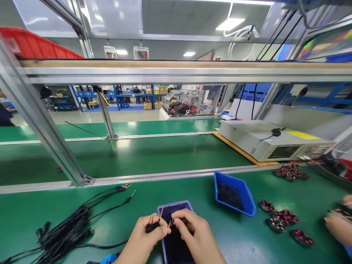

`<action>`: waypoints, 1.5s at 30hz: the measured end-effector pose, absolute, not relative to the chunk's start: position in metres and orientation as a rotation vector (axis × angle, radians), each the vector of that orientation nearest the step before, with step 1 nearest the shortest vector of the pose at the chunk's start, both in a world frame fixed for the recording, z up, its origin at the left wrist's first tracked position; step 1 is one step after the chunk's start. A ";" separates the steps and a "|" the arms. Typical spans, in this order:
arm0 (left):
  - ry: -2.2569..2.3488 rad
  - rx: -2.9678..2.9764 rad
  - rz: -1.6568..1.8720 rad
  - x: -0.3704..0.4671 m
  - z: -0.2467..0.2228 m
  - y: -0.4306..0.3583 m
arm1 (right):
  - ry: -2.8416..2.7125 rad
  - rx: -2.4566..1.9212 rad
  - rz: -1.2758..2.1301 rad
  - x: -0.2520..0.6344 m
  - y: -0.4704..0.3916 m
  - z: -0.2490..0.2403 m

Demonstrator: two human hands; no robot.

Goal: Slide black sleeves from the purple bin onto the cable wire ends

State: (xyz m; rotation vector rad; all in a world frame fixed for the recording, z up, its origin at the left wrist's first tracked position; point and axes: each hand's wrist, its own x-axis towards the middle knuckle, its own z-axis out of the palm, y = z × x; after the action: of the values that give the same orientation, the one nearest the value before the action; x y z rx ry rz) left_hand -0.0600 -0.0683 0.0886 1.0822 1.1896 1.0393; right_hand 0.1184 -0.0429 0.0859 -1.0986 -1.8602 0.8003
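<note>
My left hand (145,236) is closed around the dark end of a black cable (150,227), with thin orange, red and yellow wires sticking out of it. My right hand (195,234) pinches at the wire tips, fingertips closed on something small and dark that I cannot make out. Both hands are over a purple bin (162,242) with dark contents partly hidden by them. To the left lies a bundle of black cables (70,225), some ends showing bare coloured wires.
A blue bin (234,208) of small black pieces stands right of my hands. Several round motors (277,223) lie farther right, near another person's hand (339,225). A grey instrument (264,141) rests on a wooden board behind. A metal post (59,135) rises at left.
</note>
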 end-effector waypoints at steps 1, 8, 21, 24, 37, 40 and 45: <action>1.176 1.122 1.065 -0.060 0.088 -0.068 | -1.825 -1.076 0.810 0.120 -0.044 0.088; 1.198 1.307 1.121 -0.060 0.082 -0.071 | -1.821 -0.872 0.589 0.121 -0.057 0.103; 1.195 1.304 1.131 -0.059 0.080 -0.072 | -1.847 -0.834 0.472 0.119 -0.059 0.104; 1.201 1.304 1.124 -0.059 0.081 -0.073 | -1.844 -0.838 0.464 0.120 -0.060 0.105; 1.220 1.161 1.111 -0.060 0.074 -0.075 | -2.018 -0.709 0.296 0.121 -0.055 0.099; 1.233 1.183 1.118 -0.060 0.080 -0.075 | -1.929 -0.789 0.341 0.122 -0.053 0.101; 1.205 1.309 1.113 -0.060 0.085 -0.077 | -1.931 -0.734 0.301 0.121 -0.054 0.103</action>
State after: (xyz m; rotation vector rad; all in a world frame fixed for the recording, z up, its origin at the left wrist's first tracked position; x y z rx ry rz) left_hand -0.0602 -0.0767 0.0847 1.3087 1.2051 1.1132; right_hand 0.1207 -0.0538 0.1025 -0.7339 -1.9307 0.3007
